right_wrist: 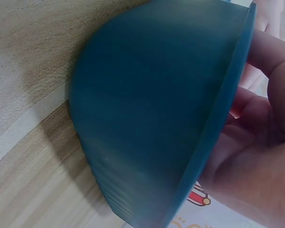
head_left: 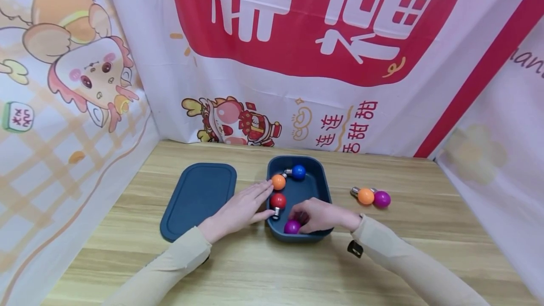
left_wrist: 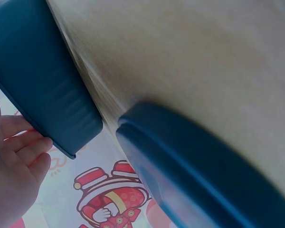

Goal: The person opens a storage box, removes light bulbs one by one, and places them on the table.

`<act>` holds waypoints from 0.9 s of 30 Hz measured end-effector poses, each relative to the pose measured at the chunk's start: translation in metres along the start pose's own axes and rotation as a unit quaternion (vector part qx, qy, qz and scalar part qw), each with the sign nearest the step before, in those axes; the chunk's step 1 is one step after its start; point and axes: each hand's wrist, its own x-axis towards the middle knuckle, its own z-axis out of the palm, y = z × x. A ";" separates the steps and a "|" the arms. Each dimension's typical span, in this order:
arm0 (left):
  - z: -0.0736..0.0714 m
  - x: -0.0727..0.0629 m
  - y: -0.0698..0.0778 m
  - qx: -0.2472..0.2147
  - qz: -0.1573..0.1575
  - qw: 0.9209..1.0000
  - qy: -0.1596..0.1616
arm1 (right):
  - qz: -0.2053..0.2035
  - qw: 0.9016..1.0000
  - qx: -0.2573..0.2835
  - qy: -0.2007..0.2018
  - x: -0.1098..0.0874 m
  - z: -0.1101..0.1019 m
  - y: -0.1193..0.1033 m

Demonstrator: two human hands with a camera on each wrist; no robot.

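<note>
A dark blue box (head_left: 326, 185) holds a blue light bulb (head_left: 299, 172), an orange light bulb (head_left: 278, 182) and a red light bulb (head_left: 278, 200). Inside its front end my right hand (head_left: 316, 215) grips a purple light bulb (head_left: 292, 226) with curled fingers. In the right wrist view the box wall hides that bulb and the fingertips. My left hand (head_left: 242, 207) lies along the left rim, its fingers extended and touching the box edge beside the orange and red bulbs. The left wrist view shows those fingers at the rim.
A dark blue lid (head_left: 199, 199) lies flat on the wooden table (head_left: 255, 268) left of the box. To the right sit a second orange bulb (head_left: 366, 196) and a second purple bulb (head_left: 382, 199), side by side. A printed cloth (head_left: 238, 74) hangs behind the table.
</note>
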 end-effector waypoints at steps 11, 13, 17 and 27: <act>0.000 -0.001 0.000 0.000 0.001 1.000 0.000 | -0.018 1.000 0.007 0.016 0.000 0.001 0.002; 0.000 -0.001 0.000 -0.001 0.000 1.000 -0.002 | -0.021 1.000 0.011 0.021 -0.001 0.001 0.003; 0.000 0.000 0.000 0.001 0.001 1.000 -0.003 | -0.021 0.999 0.022 0.031 -0.003 0.000 0.005; 0.001 -0.001 0.000 0.001 0.004 1.000 -0.002 | -0.013 0.997 0.047 0.062 -0.012 -0.009 0.007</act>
